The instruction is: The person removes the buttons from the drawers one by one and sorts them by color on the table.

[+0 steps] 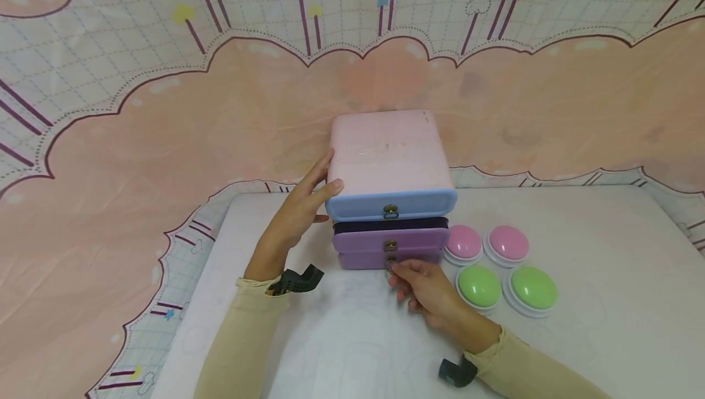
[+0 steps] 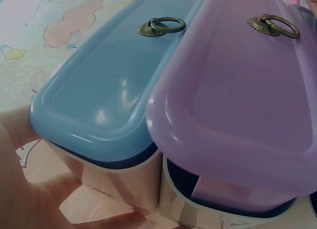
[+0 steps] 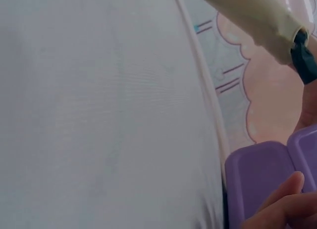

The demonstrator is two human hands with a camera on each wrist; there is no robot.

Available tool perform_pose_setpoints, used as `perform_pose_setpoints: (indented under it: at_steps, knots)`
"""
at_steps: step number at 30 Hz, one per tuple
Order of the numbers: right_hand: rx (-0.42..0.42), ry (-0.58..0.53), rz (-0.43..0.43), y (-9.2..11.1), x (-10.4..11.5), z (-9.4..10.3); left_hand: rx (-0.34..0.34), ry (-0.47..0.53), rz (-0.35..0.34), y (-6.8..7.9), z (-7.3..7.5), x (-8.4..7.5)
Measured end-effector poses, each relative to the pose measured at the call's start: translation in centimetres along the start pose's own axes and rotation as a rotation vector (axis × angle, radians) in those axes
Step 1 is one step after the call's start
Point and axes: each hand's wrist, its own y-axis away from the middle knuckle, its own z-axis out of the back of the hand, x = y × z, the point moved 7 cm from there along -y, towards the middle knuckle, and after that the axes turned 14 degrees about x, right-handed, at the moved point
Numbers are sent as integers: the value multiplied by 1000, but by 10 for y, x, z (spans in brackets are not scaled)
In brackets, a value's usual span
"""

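A pale pink drawer box stands on the table with a blue drawer on top and two purple ones below. The middle purple drawer is pulled partly out, its dark gap showing. My left hand rests spread along the box's left side, thumb near the top edge. Low at the front, my right hand pinches the metal ring pull of the bottom purple drawer. In the right wrist view, the fingertips' hold on the ring is out of sight.
Right of the box sit two pink push lights or buttons and two green ones, all with white bases. The white table meets a patterned cloth backdrop behind the box.
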Motion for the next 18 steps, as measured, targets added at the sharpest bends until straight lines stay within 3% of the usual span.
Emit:
perform_pose_setpoints:
  at_steps: [12, 18]
  knots:
    - [-21, -37, -13, -7, 1, 0, -6, -11, 8, 0, 1, 2]
    - [-13, 6, -3, -9, 3, 0, -8, -9, 8, 0, 1, 2]
